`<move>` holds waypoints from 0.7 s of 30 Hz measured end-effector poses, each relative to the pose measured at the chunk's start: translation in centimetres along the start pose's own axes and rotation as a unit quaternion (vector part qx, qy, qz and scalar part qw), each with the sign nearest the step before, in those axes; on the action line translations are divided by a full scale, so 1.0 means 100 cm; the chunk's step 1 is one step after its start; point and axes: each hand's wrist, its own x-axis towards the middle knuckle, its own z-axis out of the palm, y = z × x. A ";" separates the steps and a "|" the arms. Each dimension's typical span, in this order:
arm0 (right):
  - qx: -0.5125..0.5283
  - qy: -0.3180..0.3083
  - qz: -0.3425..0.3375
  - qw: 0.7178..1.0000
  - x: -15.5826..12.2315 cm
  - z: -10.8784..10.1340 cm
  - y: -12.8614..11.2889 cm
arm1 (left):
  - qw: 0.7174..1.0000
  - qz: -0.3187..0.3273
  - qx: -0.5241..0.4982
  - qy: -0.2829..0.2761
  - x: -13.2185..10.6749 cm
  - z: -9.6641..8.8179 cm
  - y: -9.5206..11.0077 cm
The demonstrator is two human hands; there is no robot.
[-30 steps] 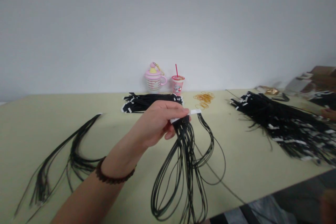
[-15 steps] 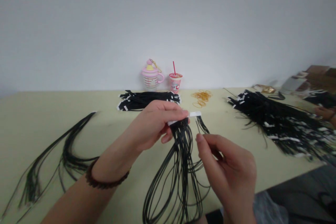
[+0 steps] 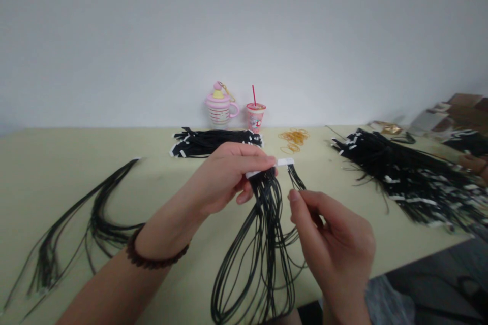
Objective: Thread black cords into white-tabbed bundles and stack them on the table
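My left hand (image 3: 224, 177) is closed in a pinch on a white strip (image 3: 284, 162) from which a bunch of black cord loops (image 3: 263, 244) hangs down to the table's front edge. My right hand (image 3: 335, 238) is just below and right of the strip, its fingers pinched on a thin black cord (image 3: 295, 180) that runs up to the strip's right end. A dark bead bracelet (image 3: 152, 259) circles my left wrist.
A pale green table (image 3: 57, 162) carries loose black cords (image 3: 87, 213) at left, a bundled stack (image 3: 213, 142) behind, a big pile (image 3: 412, 172) at right, orange rubber bands (image 3: 293, 138), a pink cup (image 3: 220, 106) and a pink drink cup (image 3: 255, 116). Another person's hand (image 3: 476, 165) shows far right.
My right hand came up from below the table edge into view and pinched a cord beside the hanging bunch. My left hand stayed put with the strip.
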 end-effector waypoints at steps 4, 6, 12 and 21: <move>-0.006 0.015 0.005 1.000 0.001 0.003 -0.003 | 1.000 0.003 -0.004 -0.007 0.001 -0.001 -0.001; -0.008 0.025 -0.004 1.000 0.001 0.006 -0.004 | 1.000 -0.002 -0.005 -0.010 0.001 -0.001 -0.001; -0.009 0.049 -0.045 0.998 0.002 0.011 0.001 | 1.000 -0.021 0.005 -0.012 0.007 -0.001 -0.005; 0.035 0.016 -0.070 0.997 -0.015 0.021 0.036 | 0.990 -0.131 -0.048 0.008 0.008 -0.003 -0.051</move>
